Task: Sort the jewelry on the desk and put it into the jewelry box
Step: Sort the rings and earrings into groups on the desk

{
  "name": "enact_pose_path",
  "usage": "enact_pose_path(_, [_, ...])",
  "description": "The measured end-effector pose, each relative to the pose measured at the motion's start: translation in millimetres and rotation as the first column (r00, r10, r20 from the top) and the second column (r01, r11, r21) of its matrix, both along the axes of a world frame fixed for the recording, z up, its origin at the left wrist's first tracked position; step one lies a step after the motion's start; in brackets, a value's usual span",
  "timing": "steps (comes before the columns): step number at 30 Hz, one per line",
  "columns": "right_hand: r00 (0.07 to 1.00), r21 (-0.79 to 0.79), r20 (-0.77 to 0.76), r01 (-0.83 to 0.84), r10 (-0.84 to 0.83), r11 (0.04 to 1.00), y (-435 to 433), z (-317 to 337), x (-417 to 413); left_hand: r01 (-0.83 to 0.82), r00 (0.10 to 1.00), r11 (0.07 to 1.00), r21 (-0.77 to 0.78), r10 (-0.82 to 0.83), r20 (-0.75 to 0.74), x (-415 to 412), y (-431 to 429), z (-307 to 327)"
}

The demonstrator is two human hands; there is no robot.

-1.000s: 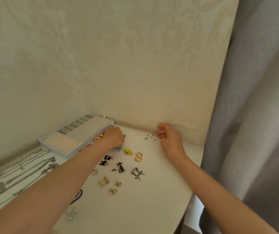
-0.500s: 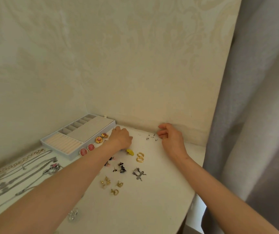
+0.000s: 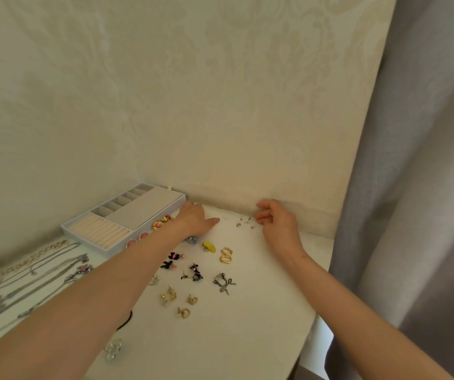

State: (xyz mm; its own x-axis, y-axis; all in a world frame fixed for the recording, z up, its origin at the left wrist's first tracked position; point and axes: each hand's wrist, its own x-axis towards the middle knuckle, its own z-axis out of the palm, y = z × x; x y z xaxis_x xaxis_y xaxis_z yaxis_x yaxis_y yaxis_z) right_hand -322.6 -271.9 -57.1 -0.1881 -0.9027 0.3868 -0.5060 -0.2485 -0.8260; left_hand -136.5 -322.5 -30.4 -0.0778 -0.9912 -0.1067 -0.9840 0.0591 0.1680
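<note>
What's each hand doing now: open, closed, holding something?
Left hand: open, palm down on the desk.
Right hand: curled beside the tiny studs; grip cannot be told.

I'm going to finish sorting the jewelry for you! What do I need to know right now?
Left hand: rests open on the desk, beside the jewelry box.
Right hand: fingers loosely curled by the tiny studs; whether it pinches one is too small to tell.
Earrings and necklaces lie loose on the desk.
Done: nothing visible in the box.
Left: sort everything in.
</note>
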Motion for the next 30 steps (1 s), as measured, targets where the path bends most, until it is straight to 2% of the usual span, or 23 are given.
enact_pose_path(3, [1.000,0.004,-0.010,0.008,-0.008,1.000,0.0,-0.3,-0.7,0.072,0.988,0.996,-0.044,-0.077,-0.131,-6.6,5.6,-2.2])
enact_pose_path(6, [0.999,0.025,-0.037,-0.001,0.002,1.000,-0.7,-0.9,-0.3,0.156,0.967,0.984,-0.087,-0.170,-0.191,-12.9,10.8,-5.0])
enact_pose_path(13, [0.956,0.052,-0.283,-0.063,0.075,0.997,-6.3,-8.9,2.8,0.278,0.896,0.950,-0.140,-0.309,-0.318,-19.8,19.2,-11.3])
enact_pose_path(15, [0.962,0.049,-0.264,-0.057,0.068,0.997,-6.5,-9.3,2.3,0.260,0.867,0.946,-0.192,-0.316,-0.385,-15.7,19.0,-11.1])
enact_pose_path(18, [0.979,0.031,-0.196,-0.041,0.047,0.999,-5.2,-8.1,1.6,0.131,0.839,0.949,-0.286,-0.260,-0.479,-4.8,11.7,-9.0])
enact_pose_path(22, [0.968,0.020,-0.246,-0.040,0.043,0.999,-4.5,-8.6,1.4,0.070,0.885,0.982,-0.178,-0.143,-0.444,5.0,3.9,-8.9])
enact_pose_path(25, [0.952,0.016,-0.301,-0.051,0.053,0.999,-3.6,-9.5,1.7,0.113,0.910,0.987,-0.110,-0.148,-0.388,3.2,4.3,-14.1])
enact_pose_path(30, [0.924,0.021,-0.373,-0.084,0.086,0.996,-2.8,-7.7,2.8,0.148,0.898,0.982,-0.117,-0.183,-0.401,-6.0,6.2,-16.0])
